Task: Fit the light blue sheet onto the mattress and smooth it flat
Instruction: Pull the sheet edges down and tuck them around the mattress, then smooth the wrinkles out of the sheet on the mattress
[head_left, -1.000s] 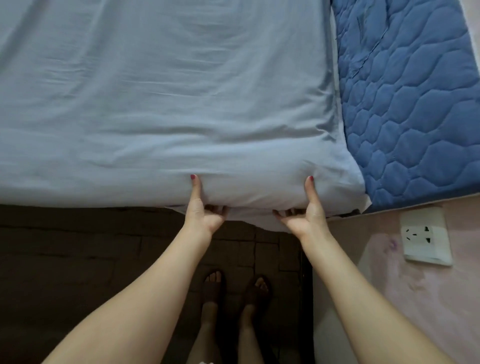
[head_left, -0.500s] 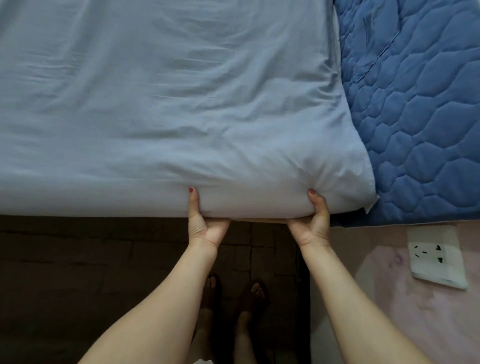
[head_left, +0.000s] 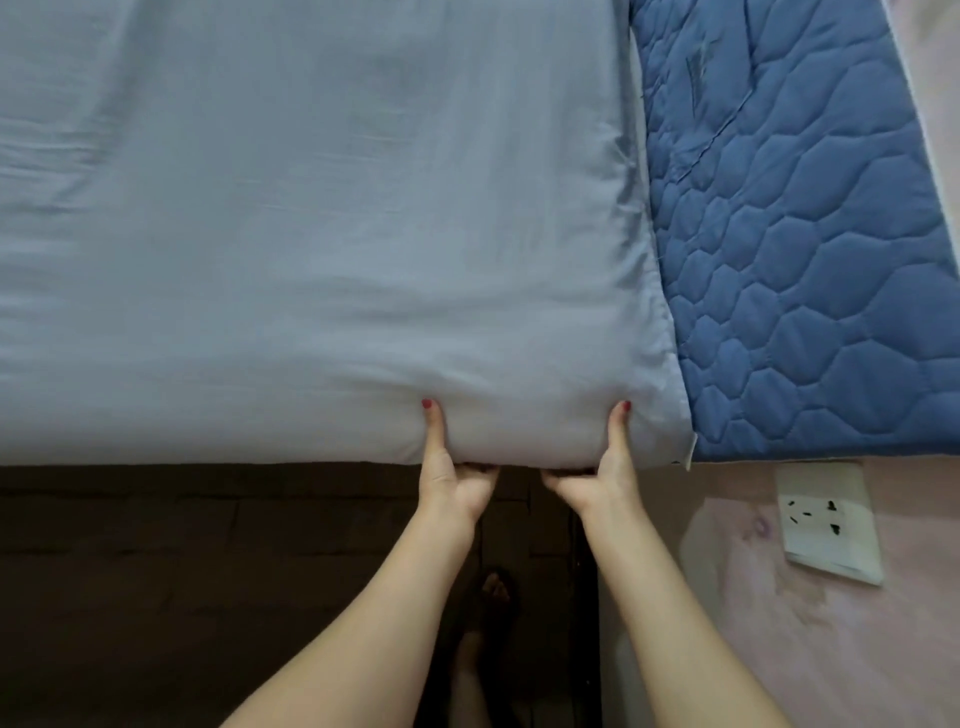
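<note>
My fingers curl out of sight under the light blue sheet (head_left: 311, 234); beyond them it runs off the frame's left edge.

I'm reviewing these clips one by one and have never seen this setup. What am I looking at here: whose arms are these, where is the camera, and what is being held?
There is no machine here. A person wears a camera on their head, so the single view looks forward and down over their own two bare arms.

The wide pale surface is a light blue sheet spread over a mattress. The left hand and right hand grip the sheet-covered near edge close to a corner: thumbs press on the side, while the fingers are curled underneath and mostly hidden. To the right lies a darker blue quilted pad. Below it is a pink wall with a white socket. The person's feet show on the dark floor.
</note>
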